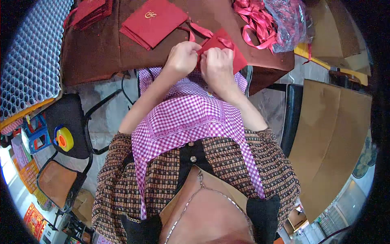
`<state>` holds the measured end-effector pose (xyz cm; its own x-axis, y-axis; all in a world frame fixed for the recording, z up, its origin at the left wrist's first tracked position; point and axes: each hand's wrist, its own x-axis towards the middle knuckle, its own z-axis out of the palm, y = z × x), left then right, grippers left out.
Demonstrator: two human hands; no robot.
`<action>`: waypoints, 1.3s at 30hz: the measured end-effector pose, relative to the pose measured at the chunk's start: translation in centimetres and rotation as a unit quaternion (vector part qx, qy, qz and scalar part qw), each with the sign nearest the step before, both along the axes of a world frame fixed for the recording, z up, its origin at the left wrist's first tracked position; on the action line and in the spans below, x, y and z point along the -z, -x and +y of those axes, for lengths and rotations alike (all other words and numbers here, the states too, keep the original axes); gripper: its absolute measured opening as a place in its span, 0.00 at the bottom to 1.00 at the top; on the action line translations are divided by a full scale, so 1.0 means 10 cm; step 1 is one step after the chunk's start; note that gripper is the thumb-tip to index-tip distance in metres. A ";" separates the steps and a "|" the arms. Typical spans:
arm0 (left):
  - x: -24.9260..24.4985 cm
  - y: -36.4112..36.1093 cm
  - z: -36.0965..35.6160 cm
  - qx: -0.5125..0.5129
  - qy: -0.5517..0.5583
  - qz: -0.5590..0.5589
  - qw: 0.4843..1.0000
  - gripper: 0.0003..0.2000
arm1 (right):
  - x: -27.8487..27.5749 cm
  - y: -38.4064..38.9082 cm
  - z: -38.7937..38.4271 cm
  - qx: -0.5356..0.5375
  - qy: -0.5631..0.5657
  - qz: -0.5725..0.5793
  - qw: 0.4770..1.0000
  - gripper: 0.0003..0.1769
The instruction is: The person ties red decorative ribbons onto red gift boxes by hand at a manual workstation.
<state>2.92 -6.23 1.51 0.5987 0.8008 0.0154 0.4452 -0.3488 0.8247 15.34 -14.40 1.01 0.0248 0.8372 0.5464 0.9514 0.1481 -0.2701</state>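
Note:
A red card (pixel 239 61) lies at the table's near edge, tilted, under my hands. Pink-red ribbon (pixel 202 30) runs over its upper part. My left hand (pixel 183 59) is closed in a pinch on the ribbon at the card's left edge. Close beside it, my right hand (pixel 218 65) has its fingers curled over the card, pinching the ribbon; the fingertips are partly hidden. A stack of red cards (pixel 154 22) with a gold emblem sits just beyond my left hand.
A brown cloth covers the table (pixel 97 53). More red cards (pixel 90 13) lie at the far left. Loose ribbon (pixel 260 22) and a clear plastic bag (pixel 288 24) are at the right. Cardboard (pixel 325 142) stands to the right; a chair (pixel 69 126) holding a tape roll (pixel 64 139) is left.

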 end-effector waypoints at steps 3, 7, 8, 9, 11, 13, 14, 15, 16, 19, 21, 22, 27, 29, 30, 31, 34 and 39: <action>0.08 0.01 -0.04 -0.016 -0.063 -0.038 0.997 0.11 | 0.01 0.06 -0.04 0.022 0.000 -0.009 1.000 0.06; 0.08 0.03 -0.06 0.026 -0.152 -0.153 0.976 0.09 | 0.07 0.05 -0.02 0.046 0.094 0.167 0.980 0.05; 0.03 0.01 -0.09 0.019 -0.092 -0.067 0.993 0.08 | -0.09 0.08 -0.03 0.058 0.003 0.220 0.974 0.06; -0.05 0.01 -0.10 0.048 -0.121 -0.067 0.989 0.07 | -0.09 0.04 -0.02 0.045 0.017 0.267 0.962 0.08; -0.12 0.02 -0.06 0.060 -0.138 -0.019 0.988 0.09 | -0.06 0.06 0.01 0.078 0.006 0.309 0.948 0.08; -0.24 0.00 -0.02 0.093 -0.159 -0.046 0.982 0.10 | 0.02 0.07 0.07 0.087 0.058 0.309 0.945 0.10; -0.22 -0.01 0.02 0.079 -0.141 -0.029 0.986 0.10 | -0.15 0.04 0.04 0.101 0.088 0.280 0.950 0.10; -0.20 -0.03 0.05 0.060 -0.121 -0.007 0.991 0.10 | -0.31 0.04 0.02 0.111 0.124 0.256 0.952 0.10; -0.22 -0.06 0.08 0.071 -0.126 -0.022 0.989 0.10 | -0.25 0.04 0.02 0.088 0.089 0.255 0.959 0.09; -0.33 -0.18 0.16 0.077 -0.098 -0.024 0.992 0.09 | -0.34 -0.08 0.00 0.016 0.063 0.250 0.966 0.05; -0.30 -0.19 0.23 0.070 -0.083 0.004 0.994 0.08 | -0.35 -0.12 0.00 0.040 0.004 0.194 0.980 0.05; -0.27 -0.20 0.26 0.087 -0.085 -0.025 0.992 0.08 | -0.37 -0.17 0.01 0.052 0.002 0.196 0.979 0.05; -0.48 -0.34 0.17 0.172 -0.112 -0.027 0.978 0.06 | -0.61 -0.45 0.04 -0.003 -0.043 0.051 0.998 0.05; -0.54 -0.38 0.20 0.238 -0.132 -0.013 0.962 0.04 | -0.58 -0.51 0.08 0.005 -0.024 0.082 0.996 0.06; -0.62 -0.42 0.16 0.252 -0.129 -0.021 0.959 0.03 | -0.65 -0.57 0.05 -0.015 0.080 0.131 0.988 0.07; -0.61 -0.44 0.13 0.259 -0.127 -0.023 0.957 0.03 | -0.73 -0.64 0.02 -0.034 0.182 0.178 0.966 0.09; -0.52 -0.46 0.08 0.309 -0.155 -0.019 0.938 0.04 | -0.77 -0.83 -0.06 -0.046 0.254 0.162 0.952 0.11; -0.42 -0.48 -0.07 0.337 -0.204 -0.032 0.919 0.07 | -0.48 -1.02 -0.03 -0.174 0.347 0.158 0.908 0.12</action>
<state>7.69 -6.95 5.75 0.9436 0.1686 0.2848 -0.0301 -0.8134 0.5810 25.52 -14.68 5.86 -0.2432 0.9644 -0.1037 0.7379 0.1146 -0.6651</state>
